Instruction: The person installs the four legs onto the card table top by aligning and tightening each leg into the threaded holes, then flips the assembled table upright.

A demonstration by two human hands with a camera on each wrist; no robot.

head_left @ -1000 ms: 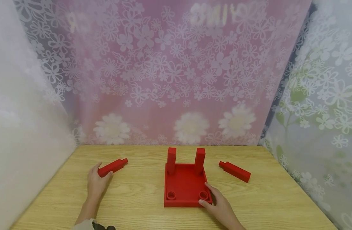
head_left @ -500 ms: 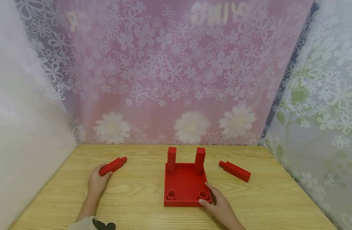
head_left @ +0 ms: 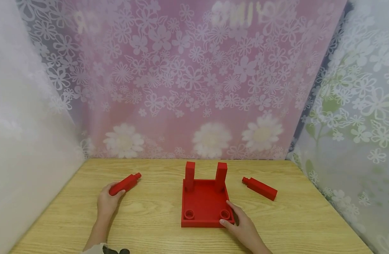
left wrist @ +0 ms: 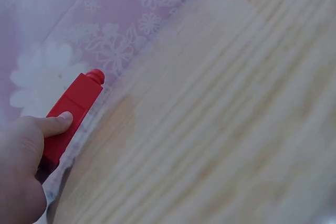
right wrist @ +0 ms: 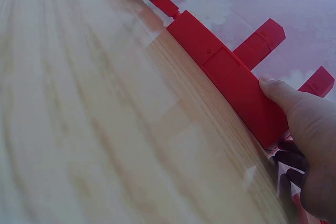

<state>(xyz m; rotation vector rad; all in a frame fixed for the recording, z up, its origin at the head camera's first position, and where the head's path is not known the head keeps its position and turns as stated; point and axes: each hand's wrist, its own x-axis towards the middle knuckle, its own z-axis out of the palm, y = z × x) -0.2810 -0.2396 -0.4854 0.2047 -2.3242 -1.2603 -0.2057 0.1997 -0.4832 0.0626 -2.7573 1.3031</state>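
Four square legs (head_left: 221,178): two upright, one on woodgrain bench (head_left: 150,215), one clamped in left fingers (left wrist: 56,124); one two-socket tray (head_left: 207,201) clamped in right fingers (right wrist: 279,93).

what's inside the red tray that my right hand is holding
In the red tray, two upright posts stand at the far corners and two round sockets sit at the near ones. Whatever is directly beneath the posts is covered, so I can't see it.

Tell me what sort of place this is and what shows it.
Probably a small screened-off tabletop workspace: a wood-grain table stands before a pink floral backdrop, with a pale flower-patterned covering to the right. What lies beyond is hidden.
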